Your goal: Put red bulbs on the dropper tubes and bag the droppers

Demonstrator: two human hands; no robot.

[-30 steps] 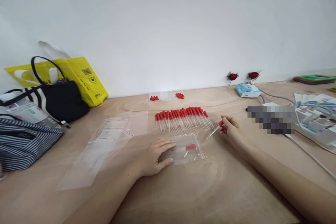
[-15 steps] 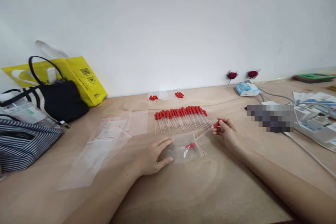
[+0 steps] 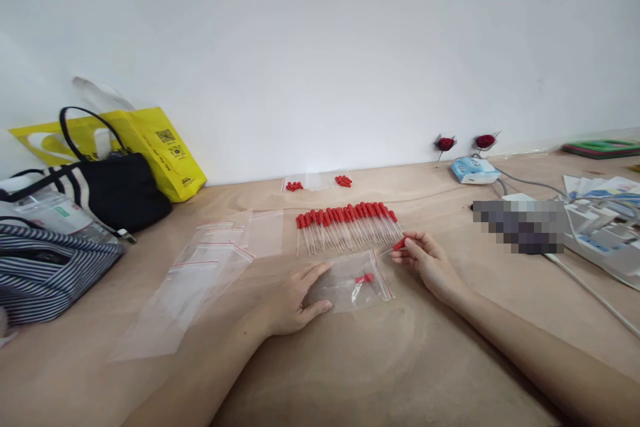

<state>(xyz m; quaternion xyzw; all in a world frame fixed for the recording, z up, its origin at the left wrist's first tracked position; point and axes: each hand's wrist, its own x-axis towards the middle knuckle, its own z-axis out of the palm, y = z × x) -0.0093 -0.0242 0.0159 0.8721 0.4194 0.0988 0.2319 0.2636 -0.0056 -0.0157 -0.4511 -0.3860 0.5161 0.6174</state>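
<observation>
A clear zip-lock bag lies flat in front of me, its red-striped mouth facing right. Inside it shows a dropper with a red rubber bulb. My left hand grips the bag's left end, thumb and fingers apart along its edges. Between the fingertips of my right hand is another glass dropper, pinched by its red bulb. Its clear tube points left into the bag's mouth. Just beyond the bag, a row of several red-bulbed droppers lies side by side, bulbs away from me.
Flat zip-lock bags overlap on the left. Two filled bags with red bulbs lie by the wall. A yellow bag, a black handbag and a striped pouch stand left. A tissue pack and cables are at right.
My right hand has moved left and slightly down, bringing the dropper's tube further into the bag's mouth. My left hand has stayed on the bag.
</observation>
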